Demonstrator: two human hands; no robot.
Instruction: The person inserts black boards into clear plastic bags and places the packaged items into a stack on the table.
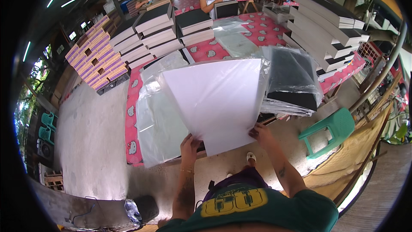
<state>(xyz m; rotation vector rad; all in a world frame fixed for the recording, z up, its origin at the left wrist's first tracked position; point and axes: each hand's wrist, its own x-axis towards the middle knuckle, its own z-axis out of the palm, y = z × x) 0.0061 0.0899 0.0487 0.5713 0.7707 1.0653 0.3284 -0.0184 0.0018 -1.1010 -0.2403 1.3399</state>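
A large white sheet (pixel 214 99) lies mostly inside a clear plastic bag (pixel 265 66), and its lower end sticks out of the bag's near side. My left hand (pixel 190 147) pinches the bag's near left edge. On the opposite side, my right hand (pixel 261 134) has its fingers closed on the bag's near right edge, beside the sheet. Left of the sheet is a pile of empty-looking clear plastic bags (pixel 161 126). To the right, black panels in plastic bags (pixel 292 71) form a stack. The fingertips are partly hidden under the edges.
A pink patterned tablecloth (pixel 132 131) covers the table. Stacks of thick black-topped boards (pixel 156 25) stand along its far left, others (pixel 322 30) at right. Purple-and-yellow boxes (pixel 96 56) are piled at left. A green stool (pixel 330 131) stands right. Two people are beyond the table.
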